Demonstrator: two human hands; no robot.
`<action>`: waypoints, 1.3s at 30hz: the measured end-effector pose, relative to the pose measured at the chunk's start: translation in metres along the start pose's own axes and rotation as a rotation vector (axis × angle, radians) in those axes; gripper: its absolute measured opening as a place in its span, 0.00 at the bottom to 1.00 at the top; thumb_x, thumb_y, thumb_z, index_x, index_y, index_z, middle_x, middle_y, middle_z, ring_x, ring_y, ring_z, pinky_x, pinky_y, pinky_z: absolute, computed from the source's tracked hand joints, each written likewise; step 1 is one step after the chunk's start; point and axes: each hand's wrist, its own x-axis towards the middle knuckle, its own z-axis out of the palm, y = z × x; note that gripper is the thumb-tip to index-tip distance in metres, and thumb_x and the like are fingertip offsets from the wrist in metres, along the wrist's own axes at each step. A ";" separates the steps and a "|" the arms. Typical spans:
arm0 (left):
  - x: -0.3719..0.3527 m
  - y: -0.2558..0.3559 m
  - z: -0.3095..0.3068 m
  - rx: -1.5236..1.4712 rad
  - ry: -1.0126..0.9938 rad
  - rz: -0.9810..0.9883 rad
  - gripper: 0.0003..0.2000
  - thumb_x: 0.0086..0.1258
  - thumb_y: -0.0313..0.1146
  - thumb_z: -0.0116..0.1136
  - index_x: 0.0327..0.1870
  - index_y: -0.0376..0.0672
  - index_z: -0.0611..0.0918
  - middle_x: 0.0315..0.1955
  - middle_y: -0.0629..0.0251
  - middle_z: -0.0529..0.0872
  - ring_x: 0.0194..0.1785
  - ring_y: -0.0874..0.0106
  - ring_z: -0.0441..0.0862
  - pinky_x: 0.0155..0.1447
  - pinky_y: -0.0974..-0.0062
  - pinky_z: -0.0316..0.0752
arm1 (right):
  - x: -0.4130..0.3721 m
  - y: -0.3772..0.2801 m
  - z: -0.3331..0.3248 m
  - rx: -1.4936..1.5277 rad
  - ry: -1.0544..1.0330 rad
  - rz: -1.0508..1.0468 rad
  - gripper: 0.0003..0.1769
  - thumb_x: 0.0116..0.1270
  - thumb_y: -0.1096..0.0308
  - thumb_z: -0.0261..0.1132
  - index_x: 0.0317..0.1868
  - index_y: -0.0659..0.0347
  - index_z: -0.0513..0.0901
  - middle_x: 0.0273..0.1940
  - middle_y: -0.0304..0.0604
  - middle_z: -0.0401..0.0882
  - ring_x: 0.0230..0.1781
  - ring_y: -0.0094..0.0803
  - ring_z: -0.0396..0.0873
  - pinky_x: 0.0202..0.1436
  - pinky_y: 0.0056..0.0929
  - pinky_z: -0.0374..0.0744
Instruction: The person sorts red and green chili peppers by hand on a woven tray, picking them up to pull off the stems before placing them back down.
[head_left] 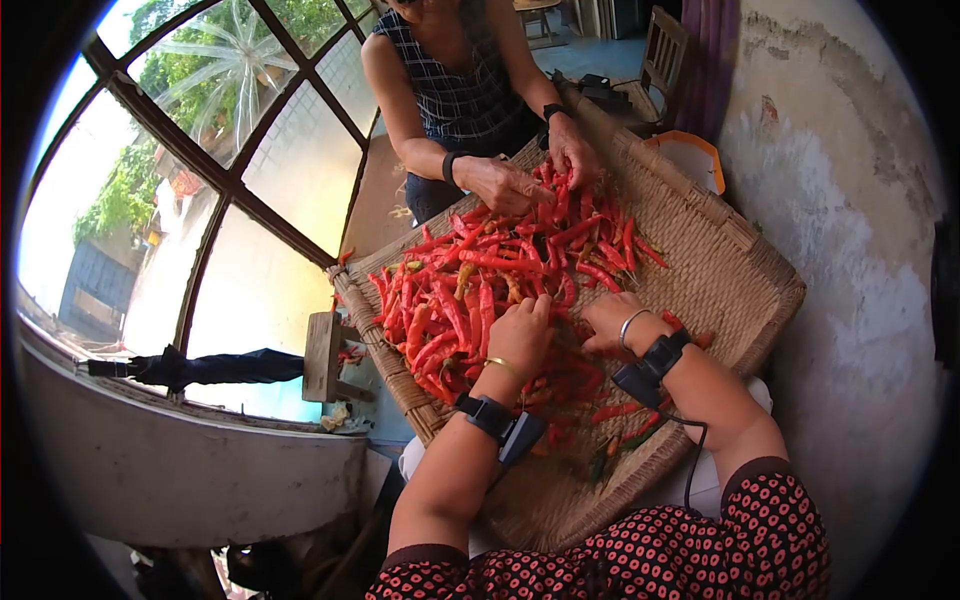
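Observation:
Red chili peppers [450, 310] lie heaped in a large shallow woven basket [715, 255]. My left hand [520, 335] is at the near side of the heap, its fingers bent and closed down among the peppers. Just to the right, my right hand [613, 322] has curled fingers pointing toward the left one. What either hand pinches, if anything, is hidden. A few loose peppers, some green or dark [603, 460], lie in the basket below my hands. Each of my wrists carries a bracelet and a black strapped device.
Across the basket, another person's hands [510, 185] work in the far side of the heap. A window and a folded dark umbrella [220, 368] are at left, beside a wooden stool [322, 357]. The plastered wall [830, 200] rises at right. A wooden chair [662, 62] stands behind.

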 end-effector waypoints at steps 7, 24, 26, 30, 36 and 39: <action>0.001 0.001 0.014 -0.003 -0.101 0.007 0.12 0.55 0.35 0.60 0.38 0.44 0.76 0.31 0.60 0.81 0.33 0.60 0.80 0.35 0.66 0.75 | 0.011 0.002 0.014 0.003 0.082 0.071 0.26 0.49 0.65 0.65 0.51 0.57 0.70 0.37 0.48 0.80 0.42 0.45 0.78 0.44 0.41 0.75; -0.007 -0.008 0.004 -1.111 -0.372 0.207 0.13 0.69 0.39 0.50 0.44 0.40 0.81 0.20 0.78 0.74 0.25 0.85 0.69 0.29 0.85 0.66 | -0.006 0.043 -0.035 1.749 0.747 -0.143 0.16 0.61 0.64 0.62 0.47 0.63 0.74 0.34 0.35 0.78 0.33 0.19 0.77 0.31 0.15 0.74; -0.005 0.001 -0.016 -1.248 -0.343 -0.145 0.12 0.68 0.35 0.52 0.43 0.36 0.81 0.30 0.72 0.78 0.35 0.84 0.72 0.38 0.85 0.69 | -0.009 0.038 -0.032 1.324 0.469 -0.066 0.13 0.62 0.67 0.60 0.44 0.65 0.77 0.32 0.36 0.77 0.31 0.20 0.76 0.30 0.17 0.75; -0.002 0.006 -0.012 -1.323 -0.075 -0.214 0.10 0.68 0.31 0.52 0.44 0.36 0.80 0.27 0.76 0.78 0.30 0.86 0.71 0.32 0.87 0.67 | 0.001 0.013 -0.009 1.067 0.211 -0.395 0.17 0.61 0.61 0.63 0.44 0.65 0.77 0.33 0.37 0.79 0.31 0.20 0.77 0.29 0.20 0.74; -0.003 0.007 0.009 -1.171 0.010 -0.086 0.08 0.63 0.26 0.56 0.42 0.35 0.78 0.31 0.71 0.82 0.34 0.84 0.76 0.36 0.83 0.73 | 0.005 0.008 -0.004 0.847 -0.125 -0.222 0.20 0.51 0.55 0.67 0.35 0.65 0.80 0.23 0.43 0.78 0.23 0.27 0.76 0.29 0.29 0.74; -0.004 0.012 -0.003 -0.817 0.077 -0.008 0.10 0.60 0.28 0.58 0.42 0.38 0.78 0.31 0.65 0.81 0.31 0.76 0.79 0.37 0.78 0.74 | -0.001 0.019 -0.015 0.632 -0.282 -0.193 0.17 0.56 0.58 0.65 0.35 0.66 0.79 0.21 0.41 0.77 0.21 0.24 0.75 0.25 0.25 0.73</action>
